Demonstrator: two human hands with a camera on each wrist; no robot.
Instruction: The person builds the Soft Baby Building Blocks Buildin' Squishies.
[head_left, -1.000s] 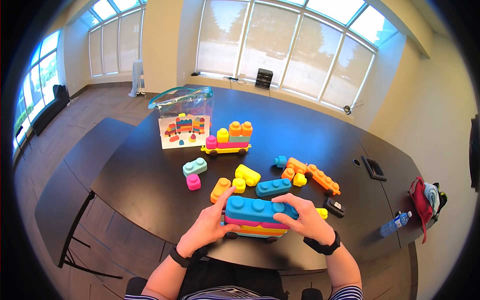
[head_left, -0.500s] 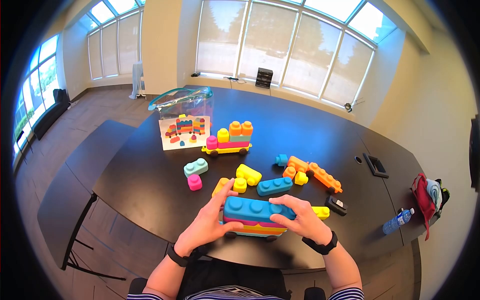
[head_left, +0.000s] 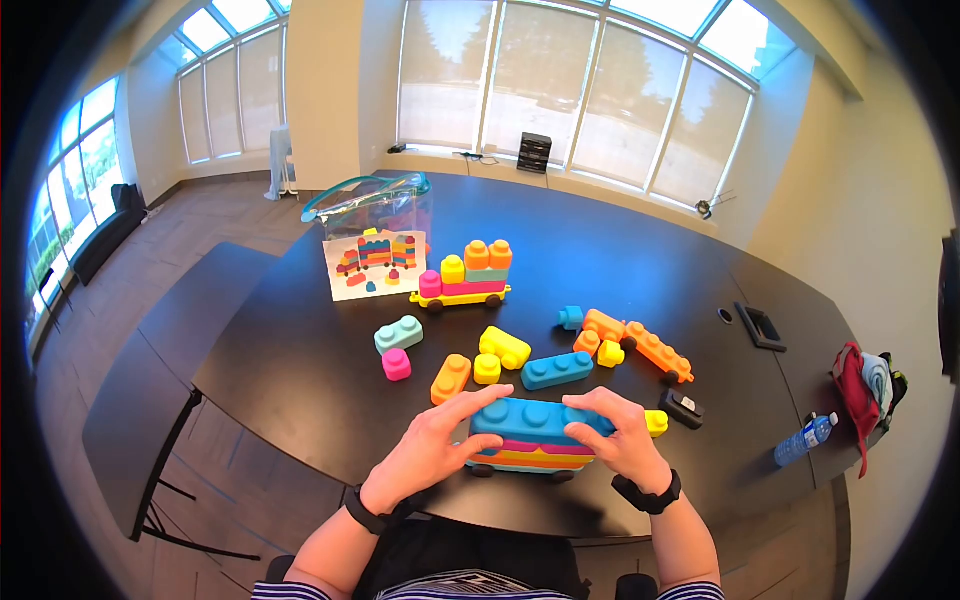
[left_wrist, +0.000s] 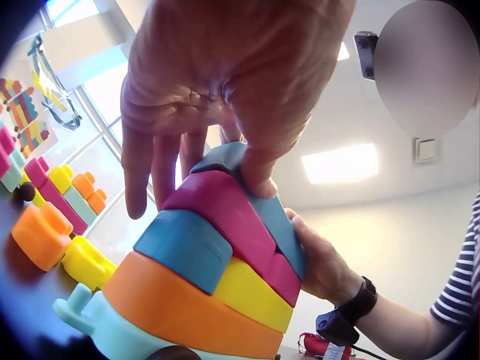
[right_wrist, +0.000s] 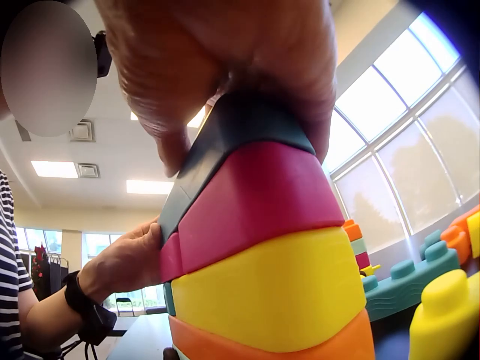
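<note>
A wheeled stack of toy building blocks stands near the table's front edge. Across its top lies a long blue block. Below it come a magenta layer, a yellow block beside a smaller blue one, an orange layer and a light-blue wheeled base. My left hand holds the top block's left end, thumb on the near side and fingers reaching over the far side. At the other end, my right hand grips the same block between thumb and fingers.
Loose blocks lie beyond the stack, among them an orange block and a long blue one. Further back stand a yellow wheeled car and a clear bag with a picture card. A water bottle stands at right.
My left hand has shifted up and right, its fingers now lower over the top block and its thumb higher on the near side. The right hand keeps its grip.
</note>
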